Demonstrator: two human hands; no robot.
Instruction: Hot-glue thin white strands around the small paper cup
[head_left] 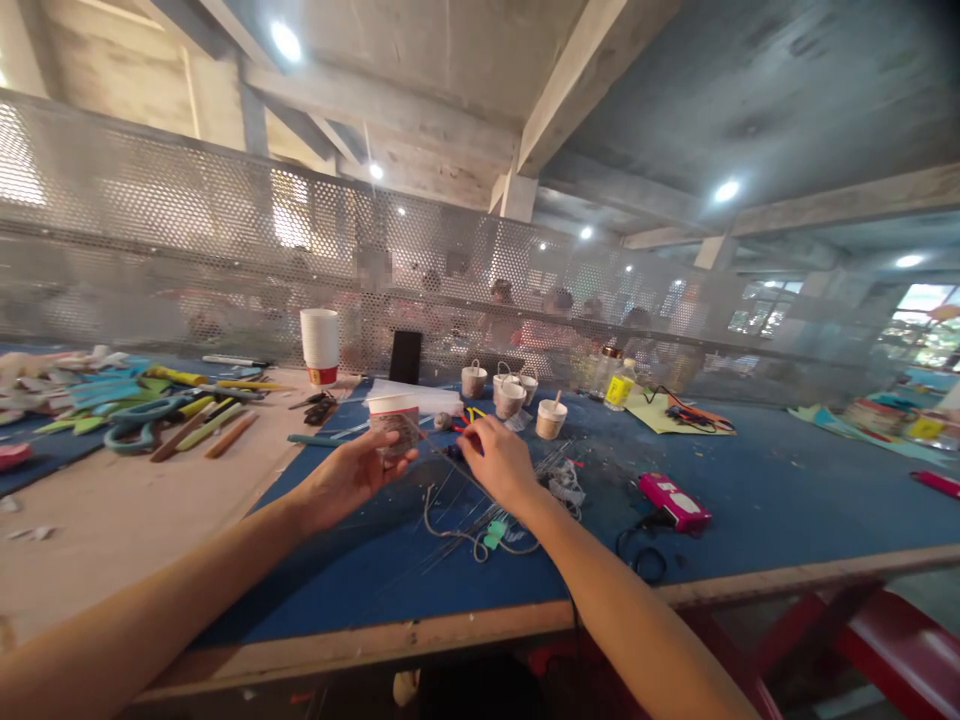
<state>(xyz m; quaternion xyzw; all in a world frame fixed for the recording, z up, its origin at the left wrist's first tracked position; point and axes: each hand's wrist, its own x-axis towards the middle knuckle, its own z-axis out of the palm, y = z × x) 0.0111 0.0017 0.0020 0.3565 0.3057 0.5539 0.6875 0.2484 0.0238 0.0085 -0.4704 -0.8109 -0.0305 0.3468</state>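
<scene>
My left hand [367, 470] is closed around a paper cup [394, 420] with a white and red rim and a grey-brown, rough-looking side, held above the blue mat. To its right, my right hand [495, 455] has its fingers bent together in a pinch; whatever lies between them is hidden. A thin grey cord [442, 455] runs from the cup's side toward the right hand. Just beyond the right fingertips lie yellow-handled pliers [474, 413] and a small grey ball [442, 421]. Below the hands, a loose grey cord [472, 545] and thin wires are spread on the mat.
Several small grey cups [511, 400] and a cup with a stick [551, 420] stand behind. A white cup stack [320, 340], scissors [146, 425] and tools are left. A pink corded device [675, 503] and yellow-labelled bottle [619, 386] are right. A perforated screen [450, 240] stands behind.
</scene>
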